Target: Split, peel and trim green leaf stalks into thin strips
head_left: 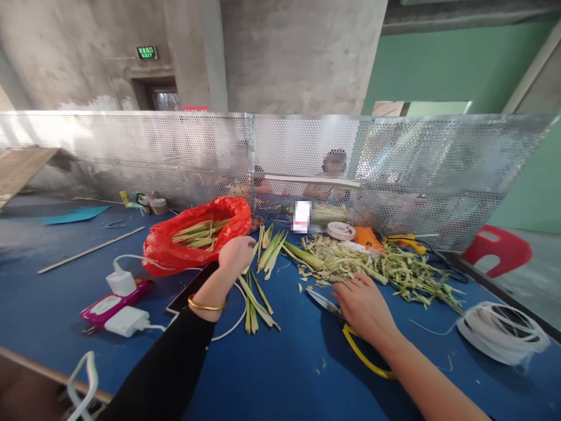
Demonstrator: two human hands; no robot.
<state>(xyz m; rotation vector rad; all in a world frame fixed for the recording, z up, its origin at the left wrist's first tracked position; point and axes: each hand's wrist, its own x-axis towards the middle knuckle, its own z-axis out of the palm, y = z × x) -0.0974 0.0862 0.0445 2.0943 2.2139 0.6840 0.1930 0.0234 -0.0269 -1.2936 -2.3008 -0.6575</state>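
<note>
We work on a blue surface (284, 374) closed off ahead of both hands by a perforated screen (394, 169), with other people dimly seen behind it. Just beyond our left hand (236, 254) lies a red bag (175, 248), its mouth open toward us and full of green stalks (199, 233). Ahead of our right hand (363, 304) spreads a heap of trimmings (385, 266); to the right of that hand sits a coil of white cord (504, 330).

Our left hand is curled shut at the bag's mouth, apparently on the tops of the loose stalks (256, 292) that fan out between the two hands, though we cannot tell exactly how many it grips. Our right hand lies flat, fingers spread, on the scissors (324, 303), whose blades point left toward the stalks and whose yellow handle (363, 354) curves under the wrist; it covers them without clamping them.

We judge the step goes best if we gather only a few stalks at once, align their ends, and get the fingers properly into the handle before lifting, keeping the blade tip away from the white cable (232, 327) near our left wrist and from the left fingers
</note>
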